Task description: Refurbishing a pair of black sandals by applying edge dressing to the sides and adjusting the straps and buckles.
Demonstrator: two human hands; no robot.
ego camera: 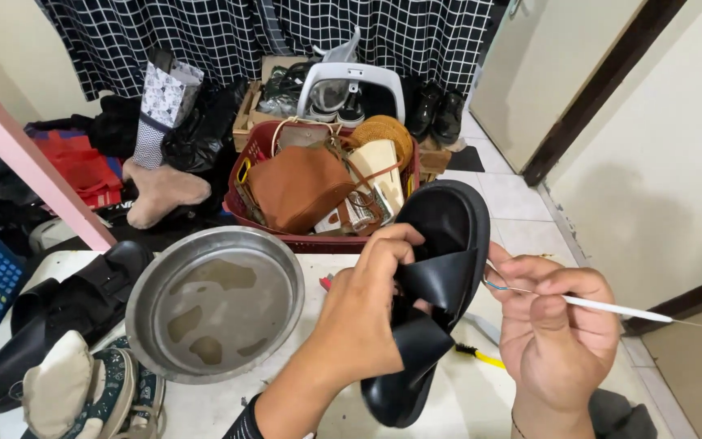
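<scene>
My left hand (367, 301) grips a black slide sandal (440, 276) by its crossed straps, holding it upright over the white table (481, 398). My right hand (554, 333) pinches a thin white needle-like tool (619, 309) whose tip points left toward the sandal's strap; a fine thread trails from the tool to the right. The two hands are close together, with the sandal between them.
A round metal basin (217, 301) sits on the table at left, beside a black sandal (58, 313) and patterned shoes (91, 390). A red basket (318, 191) with bags stands behind. A yellow-handled brush (477, 355) lies under the sandal. A wall and door are on the right.
</scene>
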